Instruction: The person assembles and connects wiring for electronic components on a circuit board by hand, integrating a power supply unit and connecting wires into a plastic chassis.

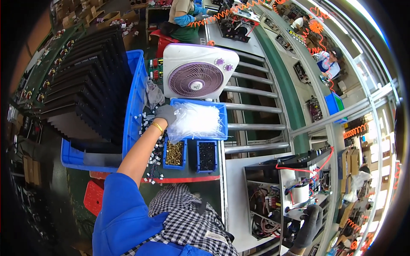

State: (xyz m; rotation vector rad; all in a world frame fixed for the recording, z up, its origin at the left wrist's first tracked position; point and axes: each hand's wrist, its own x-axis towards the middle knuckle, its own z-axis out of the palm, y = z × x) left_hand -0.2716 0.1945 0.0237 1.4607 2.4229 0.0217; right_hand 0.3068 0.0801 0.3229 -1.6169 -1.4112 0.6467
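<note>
My left hand [165, 113], in a grey glove with a gold bracelet at the wrist, reaches forward to the left edge of a blue bin [223, 123] holding a bag of white cable ties [195, 121]; its fingers are on the bag. My right hand [311, 225], in a dark glove, grips the lower right corner of an open electronics chassis [290, 192] with red and blue wires and circuit boards.
A white and purple box fan [199, 71] stands behind the ties. Small blue bins hold brass screws [174, 153] and black parts [207, 155]. A large blue crate of black heat-sink panels [85, 81] sits left. Metal rollers [252, 106] run right. Other workers sit farther back.
</note>
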